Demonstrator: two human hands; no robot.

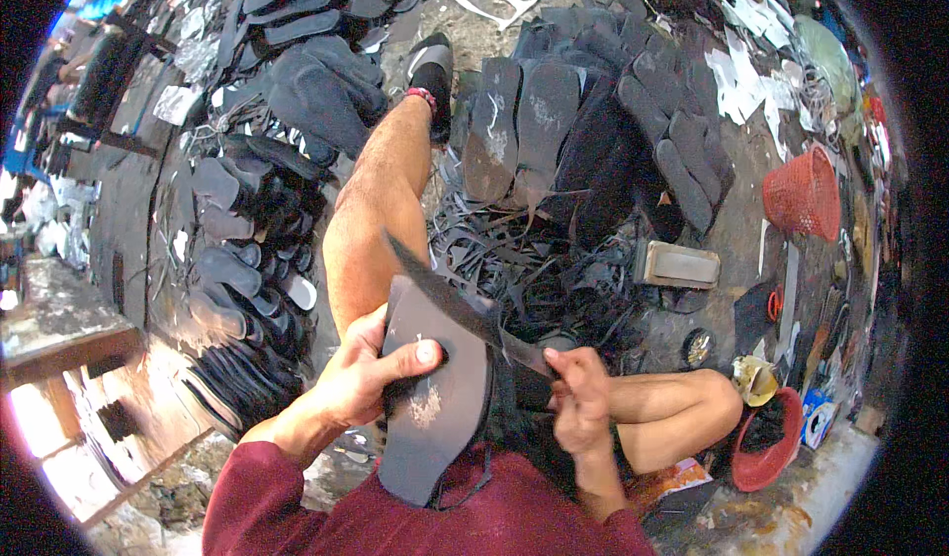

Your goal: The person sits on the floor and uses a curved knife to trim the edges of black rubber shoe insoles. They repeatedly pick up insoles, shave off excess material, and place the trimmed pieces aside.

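Observation:
My left hand (371,368) grips a grey-black shoe sole (445,358) by its left edge, thumb across the top face. The sole stands tilted over my lap, with a pale scuffed patch on it. To its right, my right hand (581,403) is closed on the near end of a long, dark, curved blade-like piece (450,304). That piece tapers to a point at its far left end and runs along the sole's upper right edge. Whether it is all blade or partly a cut strip, I cannot tell.
Dark trimmed strips (563,279) lie heaped between my legs. Sole pieces (519,121) are stacked ahead, with more soles (237,269) at left. On the right are a red basket (801,192), a red bowl (769,442) and a pale rectangular block (680,264). A wooden bench (74,348) stands at left.

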